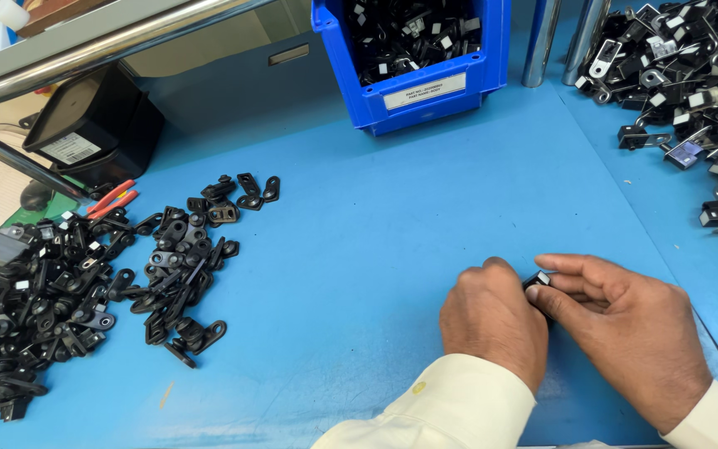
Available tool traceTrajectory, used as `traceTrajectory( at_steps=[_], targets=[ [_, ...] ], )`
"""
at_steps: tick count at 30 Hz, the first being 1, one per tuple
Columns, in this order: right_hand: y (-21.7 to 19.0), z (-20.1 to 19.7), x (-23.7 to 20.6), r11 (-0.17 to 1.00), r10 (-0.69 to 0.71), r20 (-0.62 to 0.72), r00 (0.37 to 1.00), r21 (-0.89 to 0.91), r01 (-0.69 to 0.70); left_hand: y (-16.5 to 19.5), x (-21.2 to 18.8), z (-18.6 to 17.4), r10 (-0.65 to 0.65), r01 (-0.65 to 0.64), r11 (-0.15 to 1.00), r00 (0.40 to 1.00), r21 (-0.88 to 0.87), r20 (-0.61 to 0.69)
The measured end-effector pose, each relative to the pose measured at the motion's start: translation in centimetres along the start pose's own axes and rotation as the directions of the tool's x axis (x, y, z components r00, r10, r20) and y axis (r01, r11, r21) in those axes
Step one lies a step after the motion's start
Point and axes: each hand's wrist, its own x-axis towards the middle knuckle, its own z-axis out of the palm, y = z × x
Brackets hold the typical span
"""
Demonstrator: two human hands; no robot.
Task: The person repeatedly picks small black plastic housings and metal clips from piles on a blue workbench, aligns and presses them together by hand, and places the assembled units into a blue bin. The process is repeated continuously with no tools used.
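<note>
My left hand [492,320] and my right hand [625,328] meet low on the blue table [392,216], right of centre. Between their fingertips sits a small black part with a white patch [538,283], gripped by both hands and mostly hidden by the fingers. Cream sleeves cover both wrists.
A heap of black clips [35,291] and loose flat black pieces [184,258] lie at the left. A blue bin [413,87] of similar parts stands at the back. Another pile of parts [691,75] covers the right rear. Red-handled pliers [111,199] and a black box [93,125] are at the far left.
</note>
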Motion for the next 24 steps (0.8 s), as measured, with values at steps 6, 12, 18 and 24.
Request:
traceTrajectory(
  at_steps=[6, 12, 18, 24],
  targets=[
    [1.0, 0.0, 0.6, 0.989, -0.120, 0.034, 0.992, -0.084, 0.123, -0.3, 0.3, 0.0, 0.070, -0.070, 0.997, 0.998, 0.036, 0.005],
    [1.5, -1.2, 2.6, 0.876, -0.323, 0.196, 0.926, -0.309, 0.371, -0.3, 1.5, 0.2, 0.108, -0.111, 0.992, 0.993, 0.057, 0.051],
    [1.0, -0.8, 2.4, 0.961, -0.202, 0.142, 0.969, -0.163, 0.224, -0.1, 0.7, 1.1, 0.197, -0.194, 0.978, 0.980, 0.077, -0.031],
    [1.4, -1.1, 2.5, 0.995, -0.030, 0.139, 0.990, -0.087, 0.042, 0.4, -0.2, 1.1, -0.007, 0.004, 0.998, 0.999, -0.068, -0.048]
  ],
)
